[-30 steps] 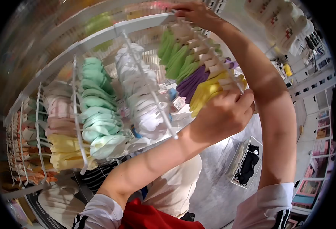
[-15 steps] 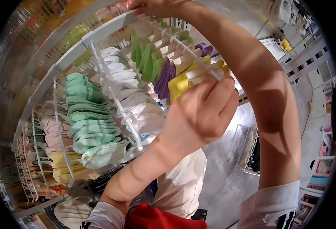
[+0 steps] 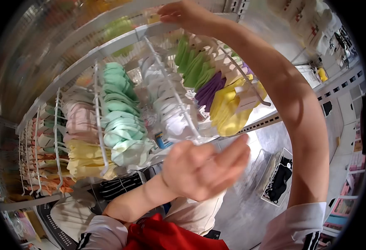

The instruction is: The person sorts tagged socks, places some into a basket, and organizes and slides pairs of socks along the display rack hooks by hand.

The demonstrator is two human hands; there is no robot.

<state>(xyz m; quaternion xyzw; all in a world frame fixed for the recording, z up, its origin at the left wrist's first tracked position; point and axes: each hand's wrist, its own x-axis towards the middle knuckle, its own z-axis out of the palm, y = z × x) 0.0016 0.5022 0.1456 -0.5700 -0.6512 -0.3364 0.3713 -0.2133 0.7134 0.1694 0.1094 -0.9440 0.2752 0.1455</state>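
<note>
My left hand (image 3: 205, 168) is in front of the rack, blurred, with its fingers apart and nothing visible in them. Just above it hang yellow folded fabric items that look like socks (image 3: 230, 110), with a white card at the front of their hook (image 3: 245, 74). Purple ones (image 3: 210, 91) and green ones (image 3: 197, 62) are behind them on that hook. My right hand (image 3: 187, 17) reaches over to the top of the rack, its fingers stretched out at the white rail (image 3: 120, 41). Whether they touch it, I cannot tell.
White (image 3: 172, 106), mint green (image 3: 120, 110) and pink (image 3: 82, 118) folded items hang on hooks to the left. A white basket (image 3: 263, 192) with black items stands on the grey floor (image 3: 243, 204). More shelves line the right side.
My left hand has let go of the hook's front end and moved down. The rack now appears farther right in view. My right hand's fingers have shifted along the rail.
</note>
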